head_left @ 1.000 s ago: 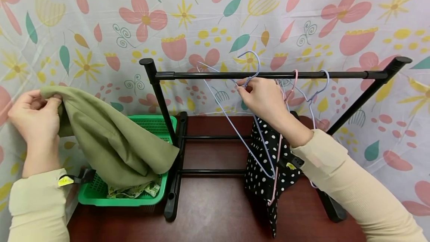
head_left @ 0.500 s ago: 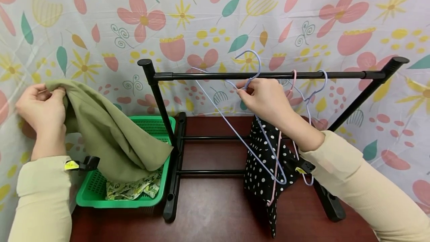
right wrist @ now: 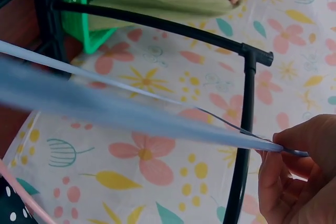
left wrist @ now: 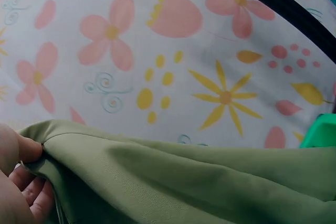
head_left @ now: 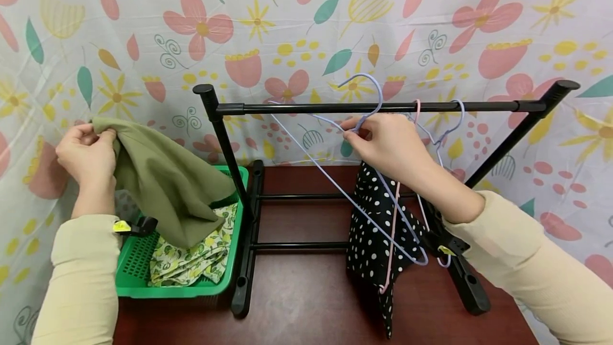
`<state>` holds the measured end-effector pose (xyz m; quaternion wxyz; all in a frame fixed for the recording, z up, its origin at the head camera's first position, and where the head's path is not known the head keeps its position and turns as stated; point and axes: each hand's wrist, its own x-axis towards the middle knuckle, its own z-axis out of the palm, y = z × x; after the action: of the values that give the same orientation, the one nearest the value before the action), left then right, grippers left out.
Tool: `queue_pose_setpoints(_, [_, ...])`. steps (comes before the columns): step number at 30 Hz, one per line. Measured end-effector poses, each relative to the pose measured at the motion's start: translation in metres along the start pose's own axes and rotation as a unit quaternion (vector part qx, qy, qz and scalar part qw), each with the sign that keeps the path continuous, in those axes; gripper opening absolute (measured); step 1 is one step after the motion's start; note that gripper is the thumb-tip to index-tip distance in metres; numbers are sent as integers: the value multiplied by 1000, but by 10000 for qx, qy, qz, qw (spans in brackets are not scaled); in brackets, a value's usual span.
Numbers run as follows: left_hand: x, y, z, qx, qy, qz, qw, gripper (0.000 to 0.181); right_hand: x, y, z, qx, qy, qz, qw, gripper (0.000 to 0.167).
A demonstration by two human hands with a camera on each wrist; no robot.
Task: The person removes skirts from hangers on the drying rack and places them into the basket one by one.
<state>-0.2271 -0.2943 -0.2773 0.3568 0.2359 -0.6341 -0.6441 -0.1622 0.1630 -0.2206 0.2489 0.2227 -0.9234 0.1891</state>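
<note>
Fingers of the left hand (head_left: pixel 88 153) pinch an edge of the olive-green woven cloth (head_left: pixel 163 174), whose folds hide their tips from us. From this hand the cloth drapes down and rightward over the green perforated plastic basket (head_left: pixel 158 292), covering part of it; below the hand we make out the folded lemon-print cloth (head_left: pixel 196 260), partly hidden.

The right hand (head_left: pixel 388 142) pinches the slim lavender hanger (head_left: pixel 380 92) by its neck. The hook rises above that hand beside the black rail (head_left: pixel 297 108); we cannot tell whether it rests there. The hanger's body slants below the hand, blurred where it nears the right wrist camera. Beneath, we see the black cloth with white dots (head_left: pixel 369 228) and the slim pink hanger (head_left: pixel 394 233), its middle hidden by the hand.
</note>
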Motion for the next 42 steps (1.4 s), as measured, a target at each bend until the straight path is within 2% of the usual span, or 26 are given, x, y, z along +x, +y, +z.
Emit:
queue_pose_setpoints(7, [0, -21, -5, 580, -311, -131, 9977, 16, -6, 3, -7, -30, -34, -131, 9999, 16])
queue_pose_setpoints(10, [-3, -27, -8, 1165, -461, -125, 9920, 14, -8, 6, -13, -85, -58, -221, 9997, 15])
queue_pose_setpoints(13, [-6, -31, -11, 1734, -582, -103, 9831, 16, -11, 9, -19, -132, -75, -339, 9993, 15])
queue_pose_setpoints(17, [-8, -35, -16, 1881, -700, -173, 9795, 26, -15, 12, -24, -174, -44, -485, 9987, 21])
queue_pose_setpoints(20, [-9, -39, -18, 2003, -802, -163, 9763, 41, -18, 16, -26, -175, -6, -542, 9984, 13])
queue_pose_setpoints(24, [-12, -44, -21, 2544, -1036, -48, 9615, 53, -21, 21, -28, -143, 147, -692, 9974, 14])
queue_pose_setpoints(29, [-15, -52, -23, 3458, -1413, 287, 9272, 48, -26, 26, -28, -134, 296, -809, 9962, 16])
queue_pose_setpoints(31, [-17, -57, -25, 3654, -1524, 504, 9169, 47, -29, 28, -29, -132, 289, -795, 9963, 14])
queue_pose_setpoints(37, [-25, -68, -29, 3687, -1885, 966, 9051, 44, -37, 32, -34, -112, 281, -802, 9963, 9])
queue_pose_setpoints(42, [-35, -78, -33, 3963, -2014, 1286, 8865, 38, -45, 36, -39, -78, 386, -876, 9954, 17])
